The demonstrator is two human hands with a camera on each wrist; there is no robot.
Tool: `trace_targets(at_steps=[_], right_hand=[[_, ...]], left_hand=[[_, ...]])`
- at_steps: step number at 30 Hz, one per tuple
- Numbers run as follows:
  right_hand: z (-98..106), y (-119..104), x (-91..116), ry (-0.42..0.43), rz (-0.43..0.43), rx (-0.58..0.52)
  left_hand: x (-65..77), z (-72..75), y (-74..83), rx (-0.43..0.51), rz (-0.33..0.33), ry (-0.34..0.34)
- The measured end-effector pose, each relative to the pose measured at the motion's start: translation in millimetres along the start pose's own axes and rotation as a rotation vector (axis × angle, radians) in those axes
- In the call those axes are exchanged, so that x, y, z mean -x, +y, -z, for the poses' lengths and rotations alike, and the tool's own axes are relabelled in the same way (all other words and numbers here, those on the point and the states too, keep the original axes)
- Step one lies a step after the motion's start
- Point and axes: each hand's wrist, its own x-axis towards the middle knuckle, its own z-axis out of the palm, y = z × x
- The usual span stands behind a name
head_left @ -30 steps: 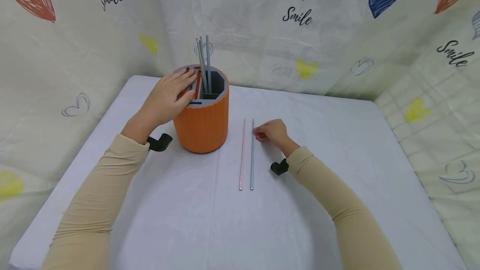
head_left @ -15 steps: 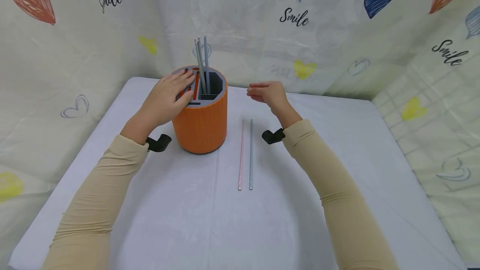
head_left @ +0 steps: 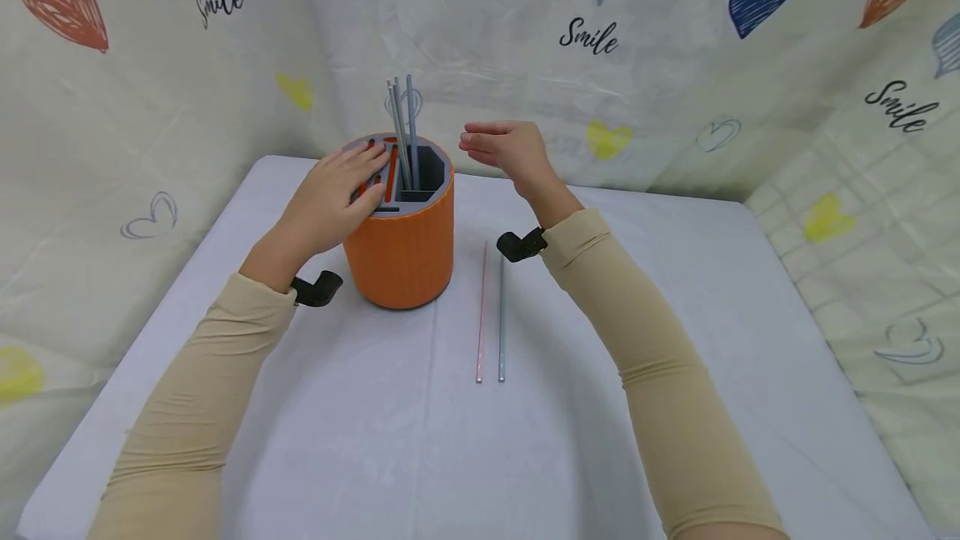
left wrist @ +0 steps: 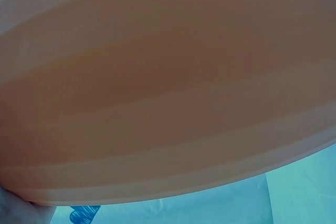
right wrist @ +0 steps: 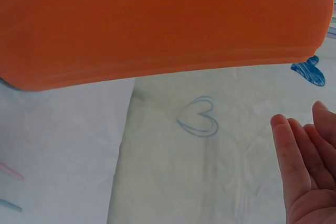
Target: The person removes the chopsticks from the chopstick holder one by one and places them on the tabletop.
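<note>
An orange round holder (head_left: pixel 405 265) with a grey slotted top stands at the back left of the table. My left hand (head_left: pixel 324 194) rests on its top, fingers spread over the slots. Several thin grey-blue sticks (head_left: pixel 412 119) rise from a compartment. My right hand (head_left: pixel 513 155) hovers right of the holder, apart from it, fingers straight and holding nothing. The right wrist view shows those fingers (right wrist: pixel 294 166) below the orange wall (right wrist: pixel 168 24). A pink stick (head_left: pixel 482 315) and a blue stick (head_left: pixel 502 323) lie side by side on the table. The holder's wall (left wrist: pixel 168 87) fills most of the left wrist view.
A white cloth (head_left: pixel 360 440) covers the table. Behind it hangs a pale curtain (head_left: pixel 510 90) printed with hearts and words. Black wrist cameras (head_left: pixel 318 288) sit on both wrists.
My right hand has left the blue stick, rising and moving back and leftward toward the holder. Both sticks stay on the table. The left hand remains on the holder.
</note>
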Motion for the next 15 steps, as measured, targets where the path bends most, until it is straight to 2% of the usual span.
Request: trace_targets(at_steps=[9,15], right_hand=[[-17.1,-12.3,-3.1,-0.11,0.043,-0.012],[-25.6,-19.2,-3.5,-0.129,0.078,-0.006]], left_hand=[[0.9,0.4,0.6,-0.005,0.005,-0.002],[0.9,2.1,2.8,-0.004,0.011,-0.011]])
